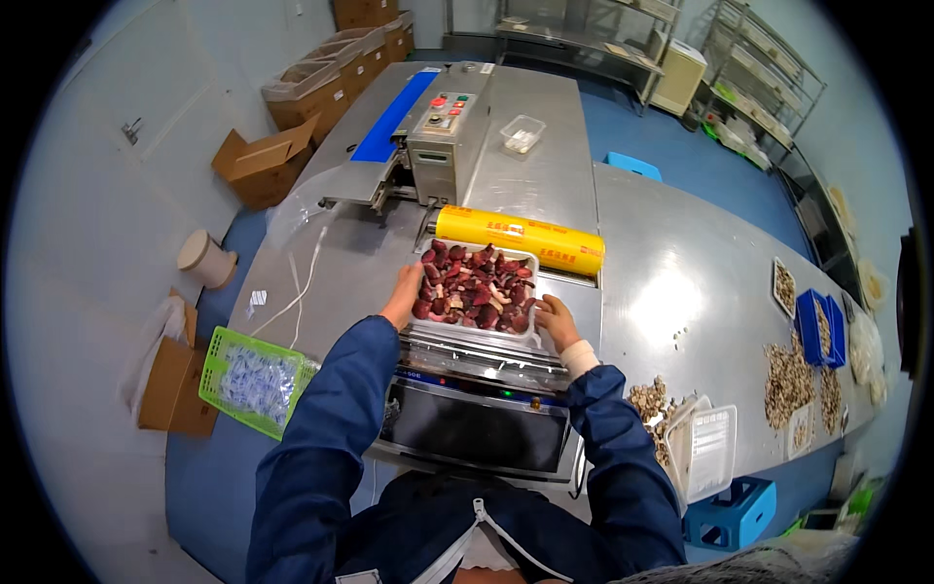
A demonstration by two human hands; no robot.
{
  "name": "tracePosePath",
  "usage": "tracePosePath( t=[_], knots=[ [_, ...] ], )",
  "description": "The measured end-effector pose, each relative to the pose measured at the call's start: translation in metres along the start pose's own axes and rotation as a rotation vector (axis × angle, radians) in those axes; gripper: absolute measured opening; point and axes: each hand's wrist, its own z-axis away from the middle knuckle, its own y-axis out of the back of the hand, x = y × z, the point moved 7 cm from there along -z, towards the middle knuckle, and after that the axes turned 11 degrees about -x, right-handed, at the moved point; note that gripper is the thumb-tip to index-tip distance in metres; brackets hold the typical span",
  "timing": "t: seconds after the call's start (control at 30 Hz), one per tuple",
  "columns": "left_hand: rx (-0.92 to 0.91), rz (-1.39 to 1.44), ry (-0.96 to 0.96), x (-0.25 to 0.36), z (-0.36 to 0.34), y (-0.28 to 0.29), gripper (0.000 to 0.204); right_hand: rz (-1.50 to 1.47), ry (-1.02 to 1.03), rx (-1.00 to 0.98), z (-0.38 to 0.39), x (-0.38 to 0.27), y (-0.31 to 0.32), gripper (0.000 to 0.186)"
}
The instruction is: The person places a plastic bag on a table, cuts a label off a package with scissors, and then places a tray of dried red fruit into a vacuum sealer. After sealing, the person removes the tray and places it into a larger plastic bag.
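A white tray (535, 328) full of dark red, cap-like pieces with pale bits, which look like mushrooms (477, 287), is at the middle, over a film-wrapping machine (477, 428). My left hand (403, 295) holds the tray's left side; some of its fingertips are hidden. My right hand (556, 323) grips the tray's right edge near its front corner, fingers bent. Just behind the tray lies a yellow roll of film (520, 238). Clear film (486, 358) stretches across the machine in front of the tray.
Beyond stands a belt machine (443, 146) with a blue belt. A green basket of small clear packets (258, 382) is at left. To the right are stacked white trays (708, 453), loose pale mushroom-like pieces (786, 384), a blue crate (817, 326) and a blue stool (735, 516).
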Motion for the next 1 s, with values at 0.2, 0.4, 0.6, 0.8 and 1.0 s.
tracePosePath(
  t=[0.2, 0.4, 0.6, 0.8, 1.0],
  knots=[
    [-0.109, 0.062, 0.042, 0.015, 0.011, -0.039, 0.069, 0.205, -0.023, 0.039, 0.008, 0.005, 0.053, 0.045],
    [-0.060, 0.078, -0.226, 0.093, 0.097, -0.058, 0.040, 0.451, 0.070, 0.162, 0.031, -0.006, 0.101, 0.037],
    [-0.694, -0.240, -0.861, 0.254, 0.375, -0.050, 0.019, 0.440, 0.258, 0.023, 0.099, -0.068, -0.009, 0.026],
    [-0.342, -0.667, -1.003, 0.254, 0.547, 0.012, 0.023, 0.413, 0.132, -0.365, 0.142, -0.024, -0.227, 0.022],
    [0.090, -0.577, -0.788, 0.145, 0.597, 0.027, 0.031, 0.390, -0.086, -0.702, 0.208, 0.073, -0.399, 0.022]
  ],
)
